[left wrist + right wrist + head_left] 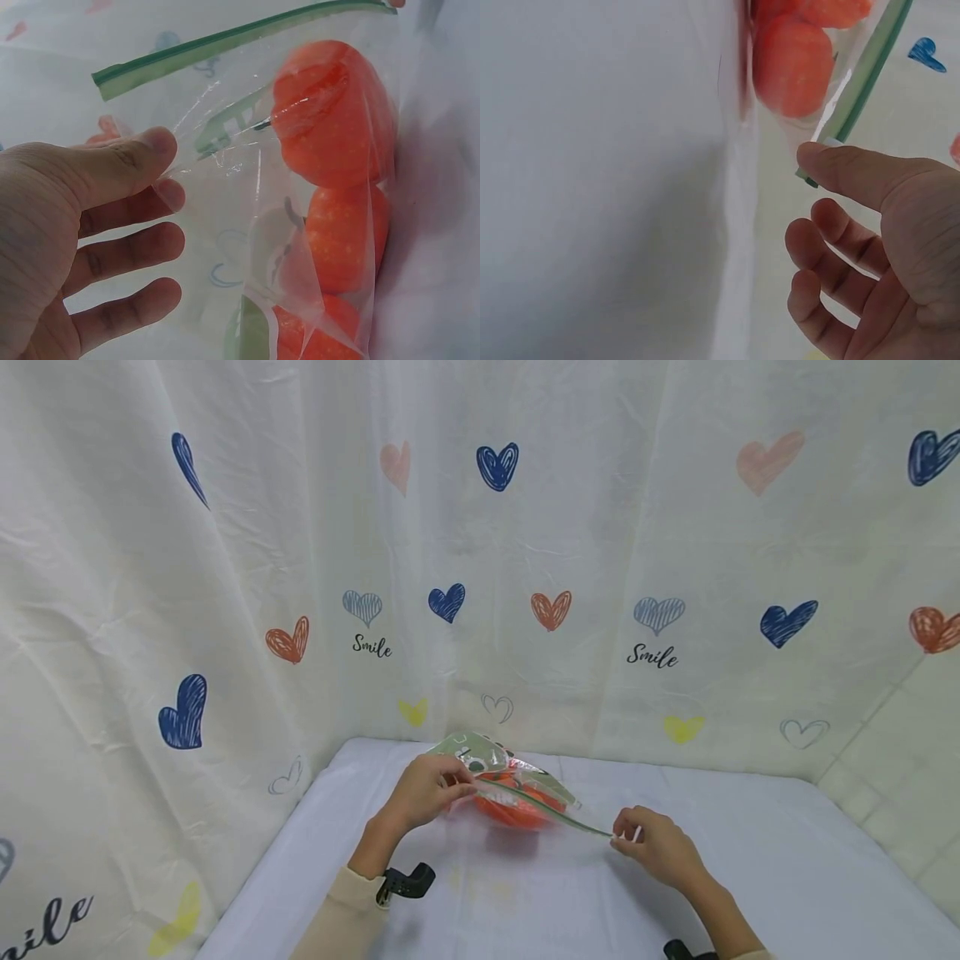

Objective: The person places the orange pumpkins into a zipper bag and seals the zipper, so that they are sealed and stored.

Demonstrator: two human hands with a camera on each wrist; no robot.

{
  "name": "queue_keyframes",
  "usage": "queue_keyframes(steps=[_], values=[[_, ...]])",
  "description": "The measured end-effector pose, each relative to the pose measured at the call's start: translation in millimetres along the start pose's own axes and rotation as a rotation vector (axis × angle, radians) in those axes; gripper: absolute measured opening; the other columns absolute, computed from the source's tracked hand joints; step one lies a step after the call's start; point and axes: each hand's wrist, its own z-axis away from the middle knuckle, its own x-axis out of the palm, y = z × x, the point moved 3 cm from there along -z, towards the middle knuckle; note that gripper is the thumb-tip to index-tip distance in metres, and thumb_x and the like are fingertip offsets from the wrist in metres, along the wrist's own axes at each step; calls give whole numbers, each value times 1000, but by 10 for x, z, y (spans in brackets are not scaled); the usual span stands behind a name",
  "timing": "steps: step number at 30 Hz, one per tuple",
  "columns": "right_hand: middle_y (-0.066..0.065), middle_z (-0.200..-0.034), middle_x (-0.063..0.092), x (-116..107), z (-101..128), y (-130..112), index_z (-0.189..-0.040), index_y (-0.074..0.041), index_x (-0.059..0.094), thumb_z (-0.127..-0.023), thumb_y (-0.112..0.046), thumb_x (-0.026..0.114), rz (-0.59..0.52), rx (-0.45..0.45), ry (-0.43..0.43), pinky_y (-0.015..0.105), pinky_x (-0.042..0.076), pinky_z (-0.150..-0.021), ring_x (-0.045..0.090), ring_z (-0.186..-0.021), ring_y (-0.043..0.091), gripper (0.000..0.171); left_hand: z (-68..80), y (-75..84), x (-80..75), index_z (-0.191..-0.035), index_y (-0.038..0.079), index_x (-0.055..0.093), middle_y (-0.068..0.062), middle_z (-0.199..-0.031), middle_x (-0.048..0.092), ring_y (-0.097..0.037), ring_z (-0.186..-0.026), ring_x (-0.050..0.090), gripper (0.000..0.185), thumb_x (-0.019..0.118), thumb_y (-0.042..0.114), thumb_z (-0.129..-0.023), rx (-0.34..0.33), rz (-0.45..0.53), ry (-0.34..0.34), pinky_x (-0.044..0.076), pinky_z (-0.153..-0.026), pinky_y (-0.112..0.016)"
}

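Observation:
A clear zip bag (459, 748) with a green printed panel is held up over the white table. Inside it sit several orange-red, rounded, ribbed things like small pumpkins (334, 112), bunched towards its bottom. My left hand (429, 789) pinches the clear plastic between thumb and index finger; in the left wrist view the other fingers are spread apart. The green zip strip (247, 41) runs taut across the bag's top. At its far end my right hand (658, 845) pinches the corner with the thumb, beside a small whitish piece, perhaps the slider (832, 142).
The table (757, 852) has a white cover. Behind it and to the left hangs a pale curtain (585, 527) printed with hearts and the word Smile. A black wrist camera (408, 881) is strapped to the left wrist, and another (678, 950) shows at the right wrist.

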Motion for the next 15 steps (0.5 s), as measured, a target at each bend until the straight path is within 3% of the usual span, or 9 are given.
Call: queue_keyframes(steps=[15], values=[[-7, -76, 58, 15, -13, 41, -89, -22, 65, -86, -24, 78, 24, 51, -29, 30, 37, -54, 50, -67, 13, 13, -3, 98, 91, -87, 22, 78, 12, -78, 70, 0, -73, 60, 4, 82, 25, -86, 61, -15, -4, 53, -68, -20]])
